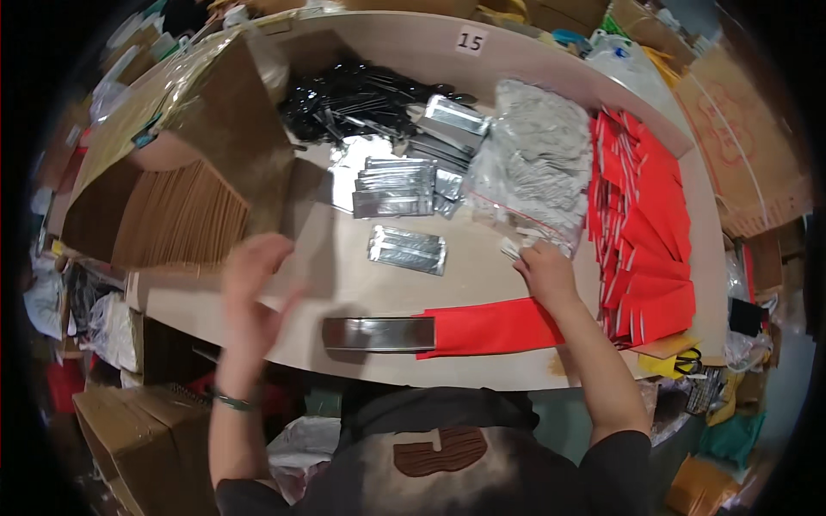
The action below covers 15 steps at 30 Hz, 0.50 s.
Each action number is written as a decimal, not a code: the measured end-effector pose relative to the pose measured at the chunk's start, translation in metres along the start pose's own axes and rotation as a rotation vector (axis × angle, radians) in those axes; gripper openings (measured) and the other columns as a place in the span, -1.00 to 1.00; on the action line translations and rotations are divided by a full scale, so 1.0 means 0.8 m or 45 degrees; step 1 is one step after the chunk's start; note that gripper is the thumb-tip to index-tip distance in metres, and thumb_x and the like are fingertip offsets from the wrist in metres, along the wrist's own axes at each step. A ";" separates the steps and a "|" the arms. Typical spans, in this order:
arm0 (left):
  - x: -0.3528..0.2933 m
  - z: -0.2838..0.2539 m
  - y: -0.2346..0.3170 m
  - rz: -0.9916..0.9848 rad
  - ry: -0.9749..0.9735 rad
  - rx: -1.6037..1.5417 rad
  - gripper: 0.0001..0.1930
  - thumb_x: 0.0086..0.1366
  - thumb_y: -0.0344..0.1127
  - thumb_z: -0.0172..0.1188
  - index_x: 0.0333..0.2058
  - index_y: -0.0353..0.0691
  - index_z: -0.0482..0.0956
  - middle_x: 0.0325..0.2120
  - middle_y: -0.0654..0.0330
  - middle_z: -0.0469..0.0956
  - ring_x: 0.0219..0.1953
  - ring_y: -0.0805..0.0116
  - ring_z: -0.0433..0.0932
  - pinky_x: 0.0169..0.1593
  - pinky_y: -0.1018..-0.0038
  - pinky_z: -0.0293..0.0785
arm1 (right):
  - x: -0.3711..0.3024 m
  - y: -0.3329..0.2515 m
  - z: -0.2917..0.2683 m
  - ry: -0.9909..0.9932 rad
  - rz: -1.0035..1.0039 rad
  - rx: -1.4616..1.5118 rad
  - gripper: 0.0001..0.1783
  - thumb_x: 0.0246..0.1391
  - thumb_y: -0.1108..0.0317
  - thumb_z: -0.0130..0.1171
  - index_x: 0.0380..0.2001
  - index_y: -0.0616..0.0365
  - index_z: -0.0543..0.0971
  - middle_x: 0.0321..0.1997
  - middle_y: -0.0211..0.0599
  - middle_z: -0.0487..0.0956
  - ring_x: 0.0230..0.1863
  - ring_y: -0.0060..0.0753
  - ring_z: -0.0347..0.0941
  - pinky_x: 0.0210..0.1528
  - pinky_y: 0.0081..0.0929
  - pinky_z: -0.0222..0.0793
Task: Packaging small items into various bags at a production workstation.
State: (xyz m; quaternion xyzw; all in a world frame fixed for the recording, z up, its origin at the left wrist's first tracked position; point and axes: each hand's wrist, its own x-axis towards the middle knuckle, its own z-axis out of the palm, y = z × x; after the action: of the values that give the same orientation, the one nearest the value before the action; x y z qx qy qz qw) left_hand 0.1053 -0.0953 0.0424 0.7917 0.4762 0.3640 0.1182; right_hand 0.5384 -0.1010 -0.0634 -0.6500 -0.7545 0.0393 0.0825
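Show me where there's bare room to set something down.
Bare tabletop shows between the lone silver packet and the flat red strip, and in a shaded lane between the cardboard box and the silver stack. It is crowded at the back with black pieces, and at right with the clear bag, the red pile and the right hand.

One tabletop (pixel 486 279) carries one open cardboard box (pixel 249 112) of brown sheets (pixel 176 215), too closely packed to count. There is one clear bag (pixel 542 142) of pale packets, too jumbled to number. Near the front edge are one red sleeve (pixel 495 328) and one dark shiny rectangle (pixel 379 334). One silver packet (pixel 407 249) lies singly; others overlap uncountably. One black heap (pixel 353 99) and one red pile (pixel 644 232) hold many pieces. One paper label (pixel 471 40) shows.
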 end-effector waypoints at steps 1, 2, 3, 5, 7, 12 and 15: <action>0.002 -0.031 -0.036 0.034 0.195 0.181 -0.63 0.12 -0.34 0.36 -0.07 -0.23 0.58 -0.12 0.09 0.58 -0.06 0.11 0.54 -0.04 0.30 0.47 | 0.001 0.000 0.000 0.002 -0.017 0.005 -0.81 0.00 0.31 0.32 -0.35 0.16 0.58 -0.33 -0.09 0.54 -0.24 0.03 0.51 -0.24 -0.13 0.43; 0.006 -0.058 -0.062 -0.115 0.266 0.324 -0.65 0.15 -0.33 0.34 -0.07 -0.25 0.58 -0.13 0.07 0.59 -0.11 0.11 0.57 -0.08 0.30 0.49 | 0.001 0.001 0.000 0.018 -0.009 0.101 -0.81 0.00 0.31 0.30 -0.33 0.16 0.60 -0.33 -0.10 0.55 -0.25 0.03 0.51 -0.24 -0.13 0.42; 0.010 -0.081 -0.085 -0.263 0.332 0.460 -0.66 0.18 -0.32 0.32 -0.07 -0.27 0.58 -0.15 0.05 0.61 -0.16 0.12 0.59 -0.13 0.29 0.50 | 0.002 0.001 0.001 0.032 0.005 0.194 -0.81 0.01 0.31 0.29 -0.31 0.15 0.61 -0.33 -0.11 0.55 -0.26 0.03 0.51 -0.24 -0.14 0.42; 0.020 -0.102 -0.151 -0.345 0.270 0.577 -0.70 0.20 -0.32 0.28 -0.10 -0.28 0.59 -0.20 0.01 0.62 -0.22 0.06 0.60 -0.17 0.26 0.51 | 0.013 -0.002 0.006 0.030 -0.005 0.192 -0.82 0.03 0.32 0.26 -0.29 0.13 0.63 -0.35 -0.12 0.55 -0.27 0.02 0.51 -0.25 -0.15 0.41; 0.021 -0.093 -0.196 -0.397 0.201 0.661 -0.73 0.23 -0.31 0.25 -0.13 -0.30 0.60 -0.25 -0.04 0.62 -0.28 0.00 0.61 -0.22 0.24 0.52 | 0.024 -0.006 0.005 0.046 0.021 0.170 -0.81 0.04 0.32 0.24 -0.27 0.12 0.64 -0.36 -0.13 0.55 -0.28 0.01 0.51 -0.26 -0.15 0.41; 0.026 -0.060 -0.211 -0.343 -0.132 0.556 -0.81 0.26 -0.33 0.14 -0.25 -0.31 0.60 -0.45 -0.15 0.58 -0.35 -0.15 0.58 -0.31 0.14 0.48 | 0.060 -0.138 0.021 0.139 -0.077 0.659 -0.85 0.05 0.36 0.17 -0.37 0.22 0.57 -0.27 -0.04 0.52 -0.18 0.07 0.46 -0.10 -0.13 0.39; 0.033 -0.060 -0.183 -0.534 -0.151 0.522 -0.82 0.23 -0.39 0.11 -0.24 -0.33 0.57 -0.41 -0.17 0.59 -0.33 -0.18 0.58 -0.30 0.12 0.49 | 0.061 -0.182 0.056 0.199 -0.280 0.533 -0.87 0.04 0.41 0.15 -0.36 0.25 0.54 -0.20 -0.03 0.51 -0.15 0.07 0.45 -0.06 -0.11 0.39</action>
State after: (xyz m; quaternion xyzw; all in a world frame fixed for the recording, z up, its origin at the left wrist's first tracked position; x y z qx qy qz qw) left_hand -0.0184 -0.0050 0.0105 0.7032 0.6852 0.1810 0.0563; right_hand 0.3818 -0.0726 -0.0799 -0.5338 -0.7875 0.1351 0.2770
